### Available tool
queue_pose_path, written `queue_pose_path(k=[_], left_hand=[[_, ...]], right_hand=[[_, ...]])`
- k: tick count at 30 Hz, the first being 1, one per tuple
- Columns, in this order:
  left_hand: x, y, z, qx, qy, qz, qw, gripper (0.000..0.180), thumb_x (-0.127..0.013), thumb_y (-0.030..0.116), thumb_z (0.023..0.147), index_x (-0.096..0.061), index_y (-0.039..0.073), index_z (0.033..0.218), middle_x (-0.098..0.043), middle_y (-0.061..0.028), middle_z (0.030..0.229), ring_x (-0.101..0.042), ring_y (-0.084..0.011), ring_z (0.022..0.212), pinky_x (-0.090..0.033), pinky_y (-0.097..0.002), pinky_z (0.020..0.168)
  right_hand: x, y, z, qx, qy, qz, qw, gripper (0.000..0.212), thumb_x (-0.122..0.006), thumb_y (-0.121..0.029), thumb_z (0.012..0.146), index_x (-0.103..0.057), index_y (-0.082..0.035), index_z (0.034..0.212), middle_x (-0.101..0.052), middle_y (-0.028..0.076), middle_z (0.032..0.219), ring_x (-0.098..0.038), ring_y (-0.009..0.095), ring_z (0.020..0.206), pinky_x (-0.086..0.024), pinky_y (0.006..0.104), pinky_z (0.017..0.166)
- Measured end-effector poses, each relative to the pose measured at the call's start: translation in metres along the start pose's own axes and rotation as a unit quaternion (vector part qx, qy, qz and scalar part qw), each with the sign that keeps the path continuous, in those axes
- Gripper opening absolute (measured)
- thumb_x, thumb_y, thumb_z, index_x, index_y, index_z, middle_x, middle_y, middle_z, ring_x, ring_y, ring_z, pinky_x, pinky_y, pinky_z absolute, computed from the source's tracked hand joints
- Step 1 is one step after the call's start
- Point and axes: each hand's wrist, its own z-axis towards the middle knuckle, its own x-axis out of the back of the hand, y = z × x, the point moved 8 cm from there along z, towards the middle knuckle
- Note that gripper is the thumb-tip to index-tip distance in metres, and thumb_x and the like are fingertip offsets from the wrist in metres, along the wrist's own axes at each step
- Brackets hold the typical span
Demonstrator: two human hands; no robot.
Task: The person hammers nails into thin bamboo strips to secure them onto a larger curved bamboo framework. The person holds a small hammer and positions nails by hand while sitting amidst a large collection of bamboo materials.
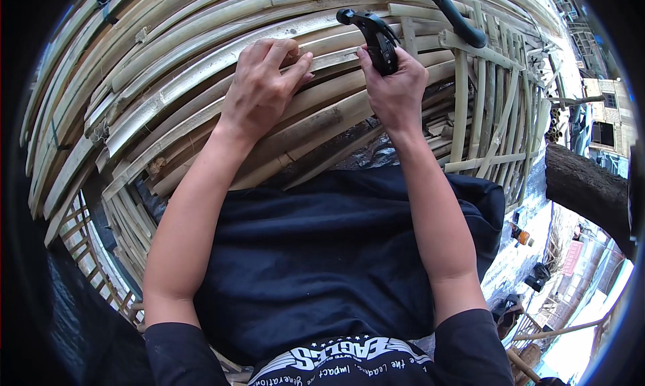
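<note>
My right hand (398, 90) is wrapped round a black claw hammer (377, 42), its head raised above split bamboo strips (201, 60). To the left, my left hand (265, 83) rests over the same strips with its fingers bent. Its forefinger and thumb are drawn close together; whether something small sits between them is too hard to see. The long pale strips lie side by side in front of me, curving across the view. Black cloth (322, 238) covers my lap below them.
A bamboo lattice (494, 83) stands at the right, with a black curved tube-like handle (463, 24) above it. Farther right are a thick dark trunk (581, 181) and a small orange bottle (521, 235). More bamboo slats (131, 228) are at the lower left.
</note>
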Motion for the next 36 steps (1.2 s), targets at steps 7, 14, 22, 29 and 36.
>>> queue_pose_path(k=[7, 14, 22, 29, 36], left_hand=[[-0.002, 0.003, 0.003, -0.005, 0.003, 0.005, 1.0, 0.031, -0.08, 0.02, 0.085, -0.076, 0.013, 0.115, -0.061, -0.0037, 0.11, -0.06, -0.0236, 0.104, -0.051, -0.0416, 0.089], [0.0, 0.001, -0.001, -0.003, 0.013, 0.002, 1.0, 0.031, -0.08, 0.021, 0.085, -0.076, 0.013, 0.114, -0.061, -0.0033, 0.109, -0.06, -0.0232, 0.104, -0.051, -0.0415, 0.089], [0.0, 0.0, 0.0, 0.014, 0.006, -0.009, 1.0, 0.03, -0.08, 0.019, 0.084, -0.076, 0.013, 0.113, -0.061, -0.003, 0.11, -0.061, -0.0226, 0.103, -0.05, -0.0417, 0.09], [-0.002, 0.003, 0.01, 0.119, -0.017, -0.057, 0.991, 0.039, -0.082, 0.024, 0.083, -0.073, 0.012, 0.119, -0.063, -0.0044, 0.117, -0.061, -0.0241, 0.106, -0.046, -0.0421, 0.095], [-0.021, 0.01, 0.032, 0.184, 0.0, -0.067, 0.981, 0.033, -0.083, 0.019, 0.08, -0.077, 0.014, 0.112, -0.067, -0.0027, 0.115, -0.06, -0.0253, 0.116, -0.041, -0.0463, 0.103]], right_hand=[[0.003, -0.01, 0.004, 0.023, -0.017, -0.044, 0.999, 0.015, -0.075, -0.012, 0.087, -0.069, 0.002, 0.085, -0.057, 0.017, 0.061, -0.055, 0.026, 0.052, -0.047, 0.0368, 0.057], [0.001, -0.009, 0.002, 0.019, -0.027, -0.055, 0.998, 0.016, -0.075, -0.013, 0.087, -0.069, 0.001, 0.085, -0.058, 0.017, 0.061, -0.059, 0.027, 0.052, -0.047, 0.0377, 0.058], [-0.002, -0.014, 0.004, 0.047, -0.03, -0.091, 0.994, 0.013, -0.074, -0.013, 0.085, -0.071, -0.001, 0.086, -0.062, 0.018, 0.066, -0.064, 0.035, 0.061, -0.049, 0.0405, 0.06], [-0.005, -0.02, 0.005, 0.074, -0.021, -0.076, 0.994, 0.011, -0.072, -0.011, 0.083, -0.072, -0.001, 0.089, -0.067, 0.02, 0.076, -0.068, 0.039, 0.072, -0.052, 0.0432, 0.066], [-0.008, -0.024, 0.006, 0.068, -0.025, -0.061, 0.995, 0.012, -0.072, -0.011, 0.083, -0.073, 0.0, 0.09, -0.068, 0.02, 0.077, -0.069, 0.039, 0.074, -0.053, 0.0426, 0.068]])
